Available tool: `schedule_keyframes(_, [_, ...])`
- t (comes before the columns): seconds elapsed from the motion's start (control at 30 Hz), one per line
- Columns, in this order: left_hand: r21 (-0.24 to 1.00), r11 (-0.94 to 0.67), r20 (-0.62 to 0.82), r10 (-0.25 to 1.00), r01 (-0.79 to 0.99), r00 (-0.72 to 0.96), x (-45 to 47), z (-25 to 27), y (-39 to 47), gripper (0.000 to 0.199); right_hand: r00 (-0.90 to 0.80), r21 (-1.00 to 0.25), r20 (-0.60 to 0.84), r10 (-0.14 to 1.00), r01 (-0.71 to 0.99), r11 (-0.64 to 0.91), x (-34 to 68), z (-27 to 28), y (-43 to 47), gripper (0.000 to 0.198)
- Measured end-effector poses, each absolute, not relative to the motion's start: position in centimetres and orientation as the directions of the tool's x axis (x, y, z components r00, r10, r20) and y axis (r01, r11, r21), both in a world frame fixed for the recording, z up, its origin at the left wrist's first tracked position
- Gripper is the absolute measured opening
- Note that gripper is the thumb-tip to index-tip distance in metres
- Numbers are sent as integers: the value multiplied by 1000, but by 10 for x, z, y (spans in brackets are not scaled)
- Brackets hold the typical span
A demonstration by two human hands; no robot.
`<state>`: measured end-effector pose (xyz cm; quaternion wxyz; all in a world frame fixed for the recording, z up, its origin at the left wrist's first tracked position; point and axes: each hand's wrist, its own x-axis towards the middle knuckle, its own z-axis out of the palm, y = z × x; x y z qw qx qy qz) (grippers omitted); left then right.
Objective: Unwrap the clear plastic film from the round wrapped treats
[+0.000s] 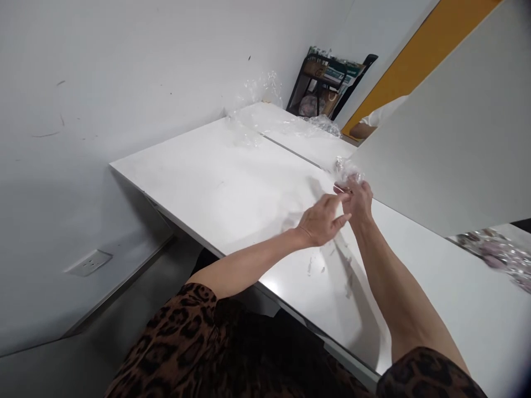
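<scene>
My right hand [357, 202] is raised over the white table with its fingers closed on a crumpled clear plastic bag [348, 167]. The bag bunches up above the fingertips; anything inside it is too blurred to name. Close by on the left, my left hand [322, 220] points its fingers towards the right hand. Its thumb stands apart from the index finger, and no object shows between them. The left fingertips come up against the right fingers, where a thin pale edge shows.
The white table [178, 171] meets the wall at the left. Loose clear plastic film [249, 124] lies at its far end, by a black shelf rack [319, 77]. A grey partition [452, 121] rises at right. Shiny wrapped packets [493, 254] lie beyond, and another person's arm [363, 130] shows behind.
</scene>
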<state>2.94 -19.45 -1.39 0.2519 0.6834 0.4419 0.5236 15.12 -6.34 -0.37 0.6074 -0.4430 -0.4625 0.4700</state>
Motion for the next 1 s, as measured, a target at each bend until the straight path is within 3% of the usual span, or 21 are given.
schedule_keyframes(0.1, [986,-165,166,986,15,-28,27,-14,-188,78,59,-933,227,972,-272,235,163,6,-125,40])
schedule_keyframes(0.17, [970,12,3,998,-244,59,26,-14,-183,82,29,-924,247,968,-294,245,166,8,-163,40])
schedule_keyframes(0.23, [892,119,-33,979,-437,199,26,-13,-181,73,-11,-927,239,971,-300,225,167,6,-192,38])
schedule_keyframes(0.33, [802,172,-1,958,-571,288,27,-12,-182,53,-86,-948,163,983,-289,133,170,-5,-215,35])
schedule_keyframes(0.43, [767,171,-42,975,-618,218,27,-12,-184,45,-48,-975,125,991,-193,113,177,-20,-217,48])
schedule_keyframes(0.53, [805,192,-129,980,-561,151,26,-13,-186,53,-1,-955,286,958,85,285,188,-31,-213,78])
schedule_keyframes(0.57, [822,209,-157,977,-530,141,25,-13,-187,57,-26,-920,349,937,179,348,192,-33,-211,79])
schedule_keyframes(0.63, [832,231,-181,972,-504,148,25,-13,-188,59,-93,-858,429,899,270,437,196,-35,-210,64])
schedule_keyframes(0.7, [811,253,-157,963,-528,219,25,-12,-188,57,-81,-853,462,883,232,467,198,-35,-208,42])
schedule_keyframes(0.77, [764,303,-115,933,-570,342,25,-11,-186,59,1,-885,446,895,147,441,199,-34,-208,34])
schedule_keyframes(0.87, [686,410,-99,871,-601,481,25,-9,-183,67,108,-944,329,938,-2,331,200,-30,-207,40])
schedule_keyframes(1.0, [640,473,-101,833,-605,544,24,-8,-182,64,50,-957,231,972,-171,236,200,-23,-211,48])
